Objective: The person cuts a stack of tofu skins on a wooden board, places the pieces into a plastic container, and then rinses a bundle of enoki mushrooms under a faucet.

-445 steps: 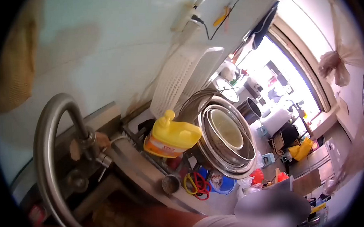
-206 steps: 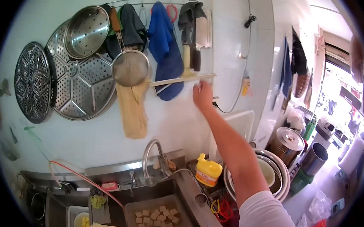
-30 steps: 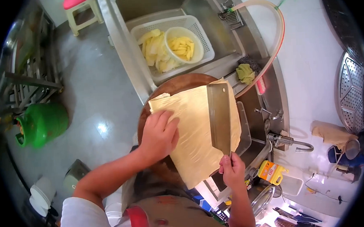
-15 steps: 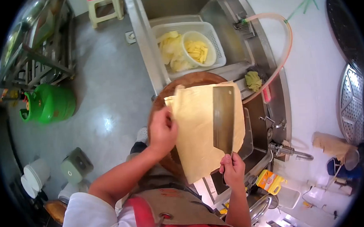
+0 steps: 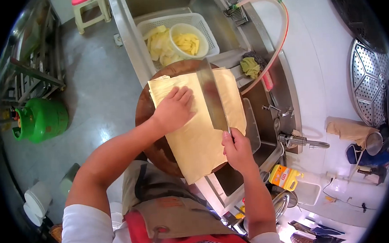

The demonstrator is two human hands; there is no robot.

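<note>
A stack of thin pale-yellow sheets, looking like tofu skin, lies on a round wooden chopping board. My left hand rests on the upper left of the stack, palm down with its fingers stretched out. Wrapped around the handle of a cleaver, my right hand is at the stack's lower right. The broad blade stands tilted on edge over the sheets, pointing away from me, to the right of my left hand. Part of the board is hidden beneath the stack.
Beyond the board, a metal sink holds a white basket with pale peelings and a bowl of yellow strips. A hose curves along the right, above a faucet. A green gas cylinder stands on the floor.
My left hand has moved from the stack's left edge to lie flat on top. The cleaver, flat over the sheets before, is now turned up on edge and shifted left. The view has shifted.
</note>
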